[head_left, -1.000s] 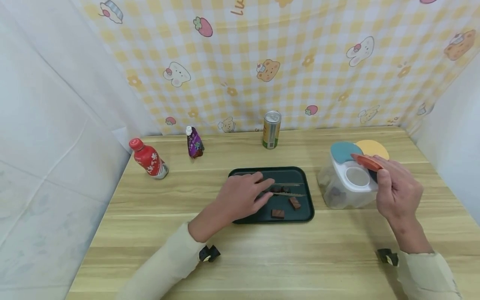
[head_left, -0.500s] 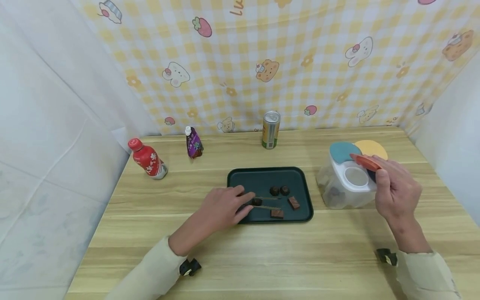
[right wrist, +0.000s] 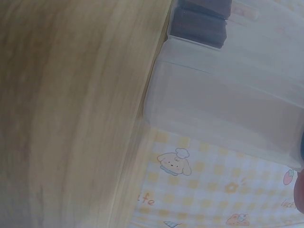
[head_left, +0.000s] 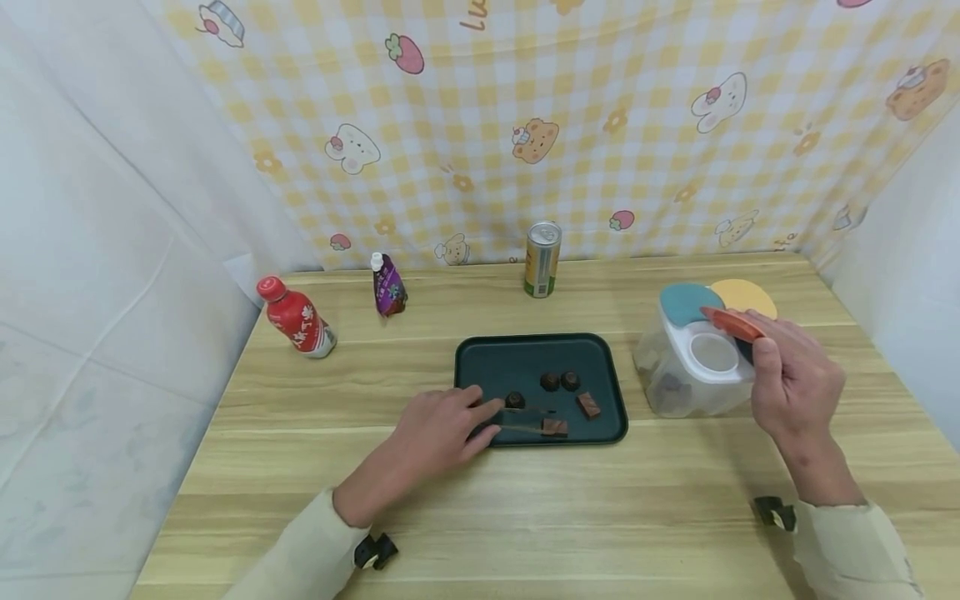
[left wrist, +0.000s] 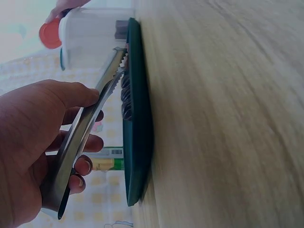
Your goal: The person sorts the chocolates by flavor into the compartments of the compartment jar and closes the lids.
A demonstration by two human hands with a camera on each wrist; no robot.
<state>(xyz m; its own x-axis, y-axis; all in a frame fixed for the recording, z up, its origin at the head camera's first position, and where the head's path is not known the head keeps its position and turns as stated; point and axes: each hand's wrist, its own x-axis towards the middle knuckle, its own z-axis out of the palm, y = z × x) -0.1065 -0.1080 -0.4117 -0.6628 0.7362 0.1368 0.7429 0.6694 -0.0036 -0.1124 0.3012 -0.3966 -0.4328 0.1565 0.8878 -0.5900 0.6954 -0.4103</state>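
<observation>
tongs (left wrist: 71, 149) gripped by left hand (head_left: 437, 427), red lid (head_left: 733, 324) by right hand (head_left: 798, 382)
front chocolate (head_left: 555, 427) is roughly aligned lengthwise, rightward of left hand

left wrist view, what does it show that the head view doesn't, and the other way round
Only the left wrist view: the lower fingertips of the left hand curled round the tongs, and the tongs' teeth up close.

Only the head view: the red bottle, purple pouch and yellow lid.

Both: the left hand and tongs, the tray with dark chocolates, the can, the clear container, and the right hand holding the red lid.
</observation>
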